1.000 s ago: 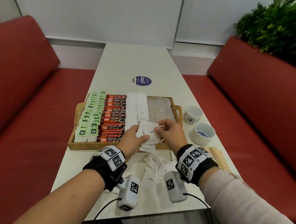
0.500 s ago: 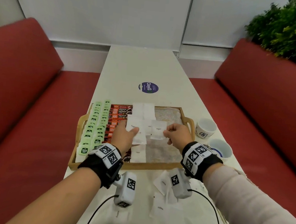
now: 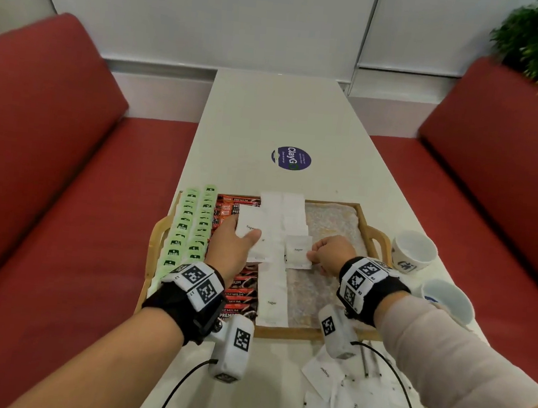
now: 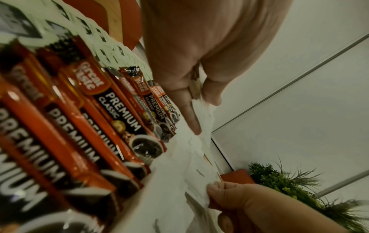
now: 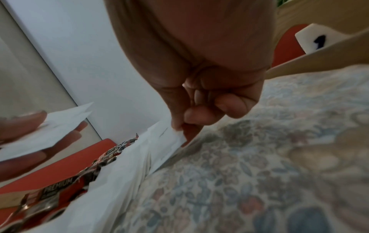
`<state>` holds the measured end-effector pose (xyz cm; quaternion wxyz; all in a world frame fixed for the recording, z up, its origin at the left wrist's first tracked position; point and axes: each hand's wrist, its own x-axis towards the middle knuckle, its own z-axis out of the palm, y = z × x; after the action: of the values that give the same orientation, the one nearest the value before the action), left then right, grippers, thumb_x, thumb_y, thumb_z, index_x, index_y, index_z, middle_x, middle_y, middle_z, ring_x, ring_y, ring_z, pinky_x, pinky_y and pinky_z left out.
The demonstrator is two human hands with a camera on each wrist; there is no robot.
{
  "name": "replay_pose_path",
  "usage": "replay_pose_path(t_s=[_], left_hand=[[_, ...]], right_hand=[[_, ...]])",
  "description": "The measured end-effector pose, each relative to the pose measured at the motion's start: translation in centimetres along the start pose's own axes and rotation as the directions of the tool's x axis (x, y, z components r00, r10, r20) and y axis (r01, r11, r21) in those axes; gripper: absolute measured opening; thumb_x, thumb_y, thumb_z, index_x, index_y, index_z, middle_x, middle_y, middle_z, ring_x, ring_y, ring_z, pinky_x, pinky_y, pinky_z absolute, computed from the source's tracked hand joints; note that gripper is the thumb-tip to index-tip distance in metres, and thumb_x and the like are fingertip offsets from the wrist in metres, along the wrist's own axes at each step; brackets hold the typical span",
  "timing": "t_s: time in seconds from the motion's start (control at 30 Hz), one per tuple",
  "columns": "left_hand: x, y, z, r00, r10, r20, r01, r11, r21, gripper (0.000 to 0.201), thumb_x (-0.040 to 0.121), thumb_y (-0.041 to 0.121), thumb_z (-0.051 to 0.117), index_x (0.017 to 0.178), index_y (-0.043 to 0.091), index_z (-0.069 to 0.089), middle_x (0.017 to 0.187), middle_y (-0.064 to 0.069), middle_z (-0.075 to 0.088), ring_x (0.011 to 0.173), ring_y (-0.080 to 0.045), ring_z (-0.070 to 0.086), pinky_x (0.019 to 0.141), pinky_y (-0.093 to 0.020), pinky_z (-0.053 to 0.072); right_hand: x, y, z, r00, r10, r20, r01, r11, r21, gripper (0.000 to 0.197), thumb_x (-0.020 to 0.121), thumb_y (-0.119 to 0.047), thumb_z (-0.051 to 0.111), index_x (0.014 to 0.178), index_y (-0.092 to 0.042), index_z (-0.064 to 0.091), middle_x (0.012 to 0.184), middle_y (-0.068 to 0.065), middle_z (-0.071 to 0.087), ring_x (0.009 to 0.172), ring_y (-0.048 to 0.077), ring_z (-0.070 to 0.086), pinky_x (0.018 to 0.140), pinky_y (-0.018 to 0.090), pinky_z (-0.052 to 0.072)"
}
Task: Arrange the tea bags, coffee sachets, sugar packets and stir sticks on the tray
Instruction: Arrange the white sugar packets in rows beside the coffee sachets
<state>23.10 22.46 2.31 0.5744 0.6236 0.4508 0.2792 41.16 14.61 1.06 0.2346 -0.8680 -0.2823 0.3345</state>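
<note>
A: What's new since a second ago?
B: Both hands have gone from the near rim to mid-tray [image 3: 373,234]. The right hand [image 3: 331,254] pinches one sugar packet [image 3: 297,251] low over the white row; the left hand [image 3: 231,253] grips a small stack [image 3: 251,225].
A: So the sugar column is filling?
B: I'd say so. Two green tea rows [image 3: 190,226], one coffee column [image 3: 241,295], two cups [image 3: 414,252]; loose packets [image 3: 323,372] lie on the table. Exact counts are unclear.

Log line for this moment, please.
left hand: holds sugar packets | right hand: pinches sugar packet over tray | stir sticks: not placed
</note>
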Motion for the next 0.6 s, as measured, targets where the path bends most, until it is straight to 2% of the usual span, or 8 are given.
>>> replay_pose_path(t_s=[0.1,0.17,0.27,0.33,0.4,0.47,0.5,0.6], left_hand=[[0.2,-0.2,0.0,1.0,-0.007,0.006,0.007,1.0,-0.018,0.019,0.092,0.016,0.059,0.108,0.025,0.055,0.113,0.002,0.066,0.103,-0.02,0.064,0.092,-0.046,0.051],[0.2,-0.4,0.0,1.0,-0.011,0.009,0.012,1.0,-0.026,0.023,0.092,0.016,0.059,0.113,0.023,0.055,0.114,0.002,0.065,0.103,-0.02,0.064,0.093,-0.045,0.051],[0.3,-0.5,0.1,1.0,-0.012,-0.001,0.012,1.0,-0.028,0.029,0.091,0.017,0.061,0.12,0.018,0.054,0.115,0.002,0.065,0.103,-0.019,0.064,0.093,-0.046,0.051],[0.3,-0.5,0.1,1.0,-0.014,0.0,0.014,0.999,-0.049,0.032,0.089,0.016,0.063,0.12,0.014,0.055,0.114,0.001,0.065,0.102,-0.019,0.064,0.093,-0.045,0.051],[0.2,-0.5,0.2,1.0,-0.015,0.009,0.016,0.998,-0.068,0.029,0.088,0.013,0.065,0.116,0.013,0.056,0.112,-0.001,0.066,0.101,-0.019,0.064,0.094,-0.044,0.051],[0.2,-0.4,0.2,1.0,-0.01,0.013,0.011,0.998,-0.062,0.032,0.087,0.014,0.067,0.117,0.011,0.057,0.111,-0.002,0.067,0.1,-0.019,0.065,0.092,-0.043,0.052],[0.2,-0.3,0.2,1.0,-0.006,0.012,0.007,0.999,-0.053,0.033,0.086,0.015,0.068,0.117,0.01,0.057,0.11,-0.002,0.067,0.1,-0.019,0.065,0.091,-0.043,0.053],[0.1,-0.2,0.3,1.0,0.014,0.0,-0.014,1.0,-0.027,0.034,0.084,0.017,0.071,0.115,0.01,0.059,0.107,-0.002,0.069,0.096,-0.018,0.067,0.087,-0.04,0.055]], right_hand=[[0.5,0.0,-0.1,0.998,-0.002,0.059,0.005,0.999,-0.053,0.026,0.09,-0.016,0.06,0.066,-0.02,0.05,0.069,0.001,0.057,0.058,0.013,0.054,0.055,0.021,0.045],[0.7,0.1,-0.1,0.998,0.004,0.069,0.002,0.996,-0.088,0.024,0.09,-0.018,0.059,0.067,-0.02,0.051,0.067,-0.001,0.056,0.056,0.011,0.053,0.052,0.02,0.043],[1.0,-0.2,0.2,0.998,0.004,0.062,0.007,0.986,-0.169,0.02,0.09,-0.021,0.059,0.071,-0.018,0.054,0.076,0.004,0.061,0.066,0.018,0.056,0.068,0.028,0.051],[0.8,-0.6,0.3,0.998,0.02,0.065,-0.002,0.961,-0.277,0.017,0.09,-0.024,0.058,0.084,-0.009,0.063,0.091,0.011,0.065,0.079,0.024,0.059,0.081,0.032,0.052],[0.7,-0.8,0.3,0.998,0.035,0.044,-0.02,0.951,-0.309,0.024,0.09,-0.028,0.059,0.091,-0.004,0.066,0.093,0.013,0.067,0.08,0.025,0.059,0.076,0.031,0.052],[0.2,-0.9,0.0,1.0,-0.006,0.002,0.006,0.961,-0.275,0.023,0.089,-0.029,0.059,0.077,-0.009,0.061,0.08,0.008,0.063,0.074,0.023,0.057,0.064,0.026,0.046],[-0.1,-1.0,-0.2,0.998,-0.053,-0.032,0.045,0.971,-0.235,0.026,0.09,-0.029,0.059,0.071,-0.012,0.055,0.075,0.005,0.06,0.073,0.021,0.055,0.063,0.025,0.043],[-1.6,-1.6,-0.7,0.972,-0.226,-0.06,0.229,0.972,0.048,0.024,0.093,-0.034,0.056,0.078,-0.015,0.055,0.075,-0.002,0.059,0.067,0.015,0.053,0.067,0.028,0.043]])
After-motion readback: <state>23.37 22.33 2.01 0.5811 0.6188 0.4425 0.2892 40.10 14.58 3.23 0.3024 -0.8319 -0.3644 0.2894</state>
